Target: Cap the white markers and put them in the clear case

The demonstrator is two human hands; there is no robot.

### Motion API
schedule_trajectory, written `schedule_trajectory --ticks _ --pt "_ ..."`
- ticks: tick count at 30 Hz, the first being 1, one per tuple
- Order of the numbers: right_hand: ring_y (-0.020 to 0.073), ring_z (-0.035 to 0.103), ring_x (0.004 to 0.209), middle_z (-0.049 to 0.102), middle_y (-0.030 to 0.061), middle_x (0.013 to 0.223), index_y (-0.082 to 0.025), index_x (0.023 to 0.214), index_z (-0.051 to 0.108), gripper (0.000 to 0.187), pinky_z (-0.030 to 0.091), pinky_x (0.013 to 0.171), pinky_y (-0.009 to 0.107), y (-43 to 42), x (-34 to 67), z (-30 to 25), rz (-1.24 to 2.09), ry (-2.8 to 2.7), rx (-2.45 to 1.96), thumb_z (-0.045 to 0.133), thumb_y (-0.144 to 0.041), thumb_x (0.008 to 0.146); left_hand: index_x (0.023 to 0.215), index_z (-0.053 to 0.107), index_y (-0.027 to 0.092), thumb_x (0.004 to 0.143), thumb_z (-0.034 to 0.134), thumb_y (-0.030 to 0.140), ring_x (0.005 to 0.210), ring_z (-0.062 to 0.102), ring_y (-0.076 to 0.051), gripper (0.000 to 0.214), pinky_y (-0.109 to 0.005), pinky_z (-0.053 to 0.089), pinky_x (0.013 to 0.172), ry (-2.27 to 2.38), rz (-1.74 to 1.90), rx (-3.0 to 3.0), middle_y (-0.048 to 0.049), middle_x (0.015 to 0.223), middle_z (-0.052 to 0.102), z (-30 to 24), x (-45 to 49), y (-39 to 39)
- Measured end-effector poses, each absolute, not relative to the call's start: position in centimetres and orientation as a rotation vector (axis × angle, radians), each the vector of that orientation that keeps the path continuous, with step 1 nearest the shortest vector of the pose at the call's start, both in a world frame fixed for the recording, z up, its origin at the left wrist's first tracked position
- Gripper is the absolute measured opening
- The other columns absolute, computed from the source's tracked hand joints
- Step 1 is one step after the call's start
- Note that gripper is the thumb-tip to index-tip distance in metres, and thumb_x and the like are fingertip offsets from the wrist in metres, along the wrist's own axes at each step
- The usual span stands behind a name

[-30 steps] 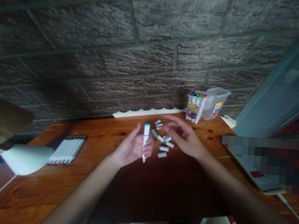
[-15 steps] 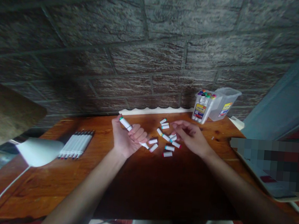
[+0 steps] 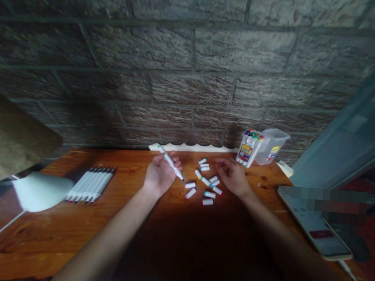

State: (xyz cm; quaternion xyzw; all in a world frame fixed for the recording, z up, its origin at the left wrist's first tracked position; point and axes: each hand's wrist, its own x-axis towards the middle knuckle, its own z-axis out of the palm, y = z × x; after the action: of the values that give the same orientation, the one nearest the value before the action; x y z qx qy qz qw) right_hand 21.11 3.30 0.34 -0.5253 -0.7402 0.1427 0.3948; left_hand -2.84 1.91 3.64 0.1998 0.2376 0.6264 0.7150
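Note:
My left hand point(image 3: 160, 176) is closed around a white marker point(image 3: 170, 162) with a green end, held slanted above the wooden table point(image 3: 173, 239), its tip pointing down to the right. Just right of it lie several loose white marker caps point(image 3: 205, 183) with coloured ends. My right hand point(image 3: 233, 176) rests palm down over the right side of the caps, fingers bent and apart, touching or just above them; whether it holds one I cannot see.
A row of white markers point(image 3: 88, 184) lies at the left beside a white lamp head point(image 3: 40, 191). A clear box of markers point(image 3: 249, 146) and an empty clear box point(image 3: 271, 146) stand by the brick wall. A phone point(image 3: 313, 228) lies at the right.
My left hand has turned the marker from upright to slanted and drawn it back left. My right hand has lowered onto the caps. The camera view has tilted up.

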Motion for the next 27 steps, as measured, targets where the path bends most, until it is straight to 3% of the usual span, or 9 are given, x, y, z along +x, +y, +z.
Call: schedule_trajectory --ticks 2,7,13,19,23,27 --pt "0.0198 0.062 0.115 0.067 0.0103 0.123 -0.015 0.12 0.065 0.032 0.045 0.101 0.03 4.9 20.1 1.1 0.314 -2.065 -1.427 0.048 -0.02 0.093 0.084 0.064 0.011 0.092 0.038 0.015 0.062 0.057 -0.013 0.027 -0.028 0.052 0.065 0.544 1.405 0.425 -0.005 0.071 0.06 3.7 -2.9 2.1" --pt "0.0245 0.062 0.116 0.067 0.0134 0.125 -0.014 0.126 0.064 0.038 0.042 0.103 0.031 8.2 17.2 2.0 0.333 -2.338 -1.485 0.053 -0.021 0.091 0.093 0.064 0.013 0.088 0.05 0.008 0.074 0.065 -0.015 0.016 -0.03 0.056 0.077 0.567 1.43 0.38 -0.007 0.084 0.069 4.2 -3.2 2.2" --pt "0.0264 0.064 0.11 0.07 0.0149 0.117 -0.015 0.106 0.073 0.026 0.044 0.098 0.032 9.4 16.0 1.4 0.356 -2.467 -1.59 0.054 -0.017 0.088 0.086 0.064 0.013 0.089 0.056 0.011 0.083 0.07 -0.015 0.008 -0.028 0.056 0.082 0.51 1.436 0.483 -0.0101 0.1 0.073 4.1 -3.2 2.0" --pt "0.0211 0.069 0.078 0.076 0.0098 0.085 -0.016 0.082 0.075 0.014 0.049 0.07 0.025 10.6 15.9 1.3 0.479 -2.409 -1.681 0.064 -0.023 0.081 0.085 0.066 0.014 0.086 0.066 0.015 0.086 0.07 -0.015 0.001 -0.023 0.056 0.074 0.475 1.422 0.63 -0.009 0.108 0.074 3.5 -3.1 2.0" --pt "0.0123 0.058 0.05 0.068 0.0005 0.058 -0.016 0.068 0.071 0.008 0.04 0.052 0.022 11.0 16.5 1.0 0.607 -2.305 -1.61 0.073 -0.024 0.071 0.084 0.066 0.015 0.081 0.073 0.016 0.079 0.069 -0.012 0.008 -0.02 0.054 0.072 0.485 1.432 0.681 -0.0073 0.108 0.075 3.4 -3.0 1.9" --pt "0.0085 0.048 0.044 0.057 -0.0027 0.045 -0.016 0.052 0.064 0.021 0.034 0.05 0.023 10.5 17.3 0.5 0.655 -2.179 -1.415 0.069 -0.017 0.073 0.087 0.067 0.015 0.075 0.079 0.017 0.081 0.069 -0.012 0.016 -0.02 0.053 0.077 0.502 1.423 0.76 -0.0083 0.105 0.075 3.2 -2.8 1.7"
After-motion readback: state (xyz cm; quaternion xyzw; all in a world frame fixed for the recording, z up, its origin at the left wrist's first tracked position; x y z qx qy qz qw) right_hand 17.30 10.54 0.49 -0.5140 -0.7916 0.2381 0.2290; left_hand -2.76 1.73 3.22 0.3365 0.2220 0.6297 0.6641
